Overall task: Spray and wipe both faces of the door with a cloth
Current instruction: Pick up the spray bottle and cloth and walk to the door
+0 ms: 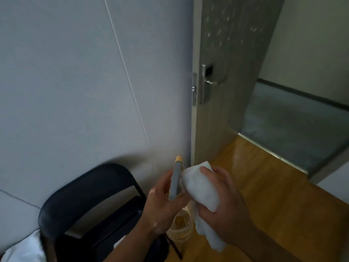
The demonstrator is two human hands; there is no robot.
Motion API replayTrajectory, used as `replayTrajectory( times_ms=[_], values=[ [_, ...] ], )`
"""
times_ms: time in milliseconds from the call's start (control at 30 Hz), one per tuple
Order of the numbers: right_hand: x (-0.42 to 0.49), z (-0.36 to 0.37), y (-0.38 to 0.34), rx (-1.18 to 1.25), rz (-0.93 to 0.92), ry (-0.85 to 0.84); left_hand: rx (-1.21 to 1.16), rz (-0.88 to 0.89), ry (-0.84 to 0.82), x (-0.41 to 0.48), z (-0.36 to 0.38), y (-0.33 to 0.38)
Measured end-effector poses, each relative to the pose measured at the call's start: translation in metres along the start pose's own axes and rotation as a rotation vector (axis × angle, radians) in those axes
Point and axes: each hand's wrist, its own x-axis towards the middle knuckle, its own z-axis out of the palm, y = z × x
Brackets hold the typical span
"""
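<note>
Both hands held low at the camera, spray bottle and cloth in them, door ahead and above.

Left hand [162,208]: fingers wrapped round the spray bottle [177,195], which stands nearly upright, nozzle end tipped up and forward, clear body hanging below the palm. Right hand [226,208]: fingers closed on a bunched white cloth [200,188], its tail drooping; cloth touches the bottle's sprayer head. Door [222,72]: ajar, up and slightly right of both hands, droplets showing on its upper face, lever handle [207,82] at mid-height. Judgement: the cloth hand lies nearer the door, so wiping falls to the right. Folding chair [90,201] stands below left, against the wall.
</note>
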Motion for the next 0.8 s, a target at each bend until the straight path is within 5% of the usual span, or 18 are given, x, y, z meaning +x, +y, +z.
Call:
replayTrajectory(
  times_ms=[400, 800],
  values=[
    [0.077, -0.167, 0.148, -0.019, -0.029, 0.052, -0.016, 0.072, -0.05, 0.137, 0.194, 0.071],
    [0.191, -0.263, 0.272, 0.106, 0.0, 0.005, 0.007, 0.113, -0.164, 0.298, 0.293, 0.079]
  ],
)
